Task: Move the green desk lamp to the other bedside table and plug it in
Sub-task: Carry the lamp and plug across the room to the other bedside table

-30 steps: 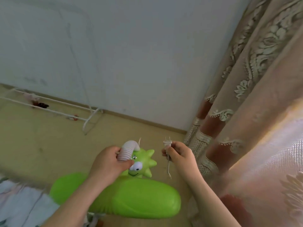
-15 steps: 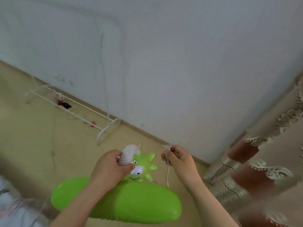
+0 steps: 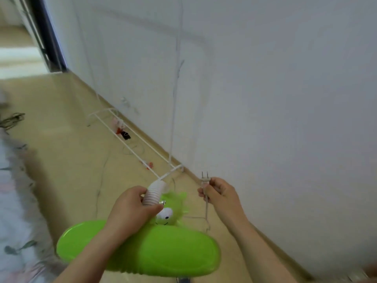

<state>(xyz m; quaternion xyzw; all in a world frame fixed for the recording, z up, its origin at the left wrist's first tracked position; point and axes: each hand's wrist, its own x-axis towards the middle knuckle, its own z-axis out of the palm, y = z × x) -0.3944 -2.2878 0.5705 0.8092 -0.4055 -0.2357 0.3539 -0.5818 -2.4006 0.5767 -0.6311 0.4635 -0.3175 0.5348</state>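
Head view: the left hand (image 3: pixel 130 209) is wrapped around the white ribbed neck (image 3: pixel 153 194) of the green desk lamp (image 3: pixel 142 250), carrying it in the air above the beige floor (image 3: pixel 67 160), with the lamp's cartoon-faced base (image 3: pixel 171 211) just beyond the fingers and its long green shade nearest the camera. The right hand (image 3: pixel 221 194) pinches the white plug (image 3: pixel 204 181), prongs pointing up, while the thin cord (image 3: pixel 206 209) hangs below it. A white wire rack (image 3: pixel 132 148) lies on the floor along the white wall (image 3: pixel 265 99).
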